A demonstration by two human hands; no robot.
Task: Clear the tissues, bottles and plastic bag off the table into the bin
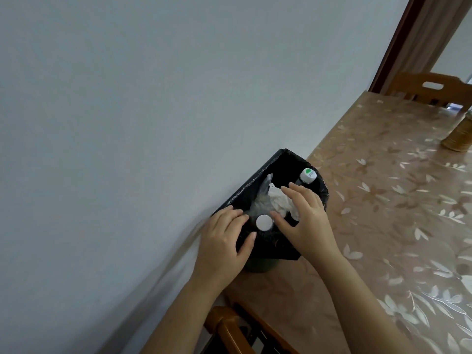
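A bin [258, 175] lined with a black bag stands on the table [383, 213] against the wall. Inside it are a bottle with a plain white cap [263, 222], a second bottle with a green-and-white cap [308, 175], crumpled white tissues [279, 200] and a clear plastic bag [263, 198]. My left hand [224, 241] grips the bin's near-left rim, fingers over the edge and thumb on the outside of the liner. My right hand [306, 221] is spread flat over the tissues inside the bin, holding nothing.
The table has a glossy floral cover. A woven wicker object [459, 136] stands at the far right. One wooden chair [429, 90] is at the far end, another [229, 330] below my arms. A plain wall [153, 123] runs along the left.
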